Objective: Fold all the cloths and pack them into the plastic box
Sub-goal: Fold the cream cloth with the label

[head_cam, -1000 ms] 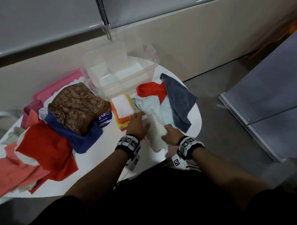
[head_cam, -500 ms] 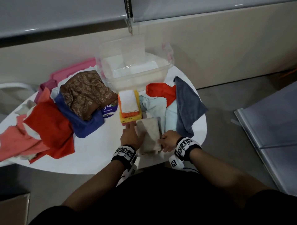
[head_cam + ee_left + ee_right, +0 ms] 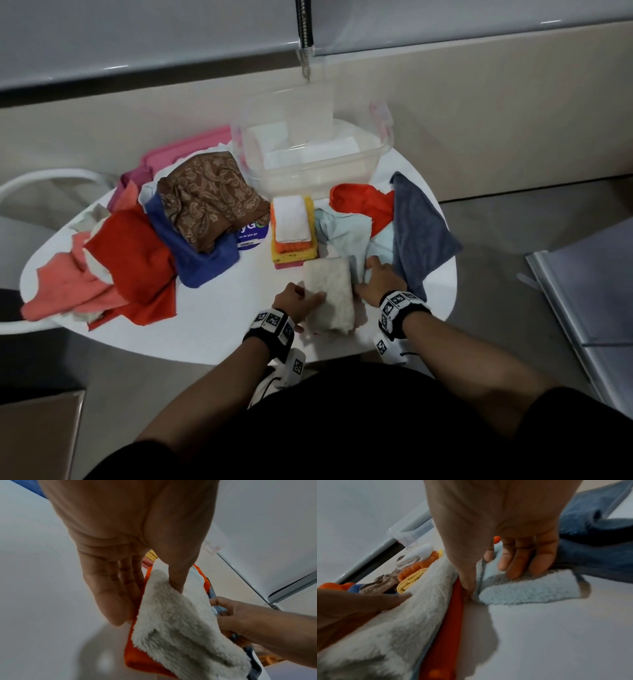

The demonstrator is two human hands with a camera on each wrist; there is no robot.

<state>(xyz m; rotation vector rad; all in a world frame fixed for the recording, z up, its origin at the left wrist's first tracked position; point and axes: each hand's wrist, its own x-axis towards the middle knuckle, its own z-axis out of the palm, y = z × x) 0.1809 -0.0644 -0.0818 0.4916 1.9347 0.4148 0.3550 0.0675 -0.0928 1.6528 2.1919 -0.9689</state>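
A folded beige fluffy cloth with an orange underside lies lengthwise near the front edge of the white table. My left hand pinches its left edge, thumb on top and fingers alongside, as the left wrist view shows. My right hand is at its right edge, and its thumb and curled fingers grip a fold of the light blue cloth. The clear plastic box stands at the back with white folded cloths inside. A folded stack sits in front of it.
Unfolded cloths lie right of the stack: orange and grey-blue. A loose pile on the left holds a brown paisley cloth and blue, red and salmon ones. A pink lid lies behind the pile.
The beige cloth has been folded narrower and now lies lengthwise. My left hand slid back to its near left edge. My right hand moved forward onto the light blue cloth.
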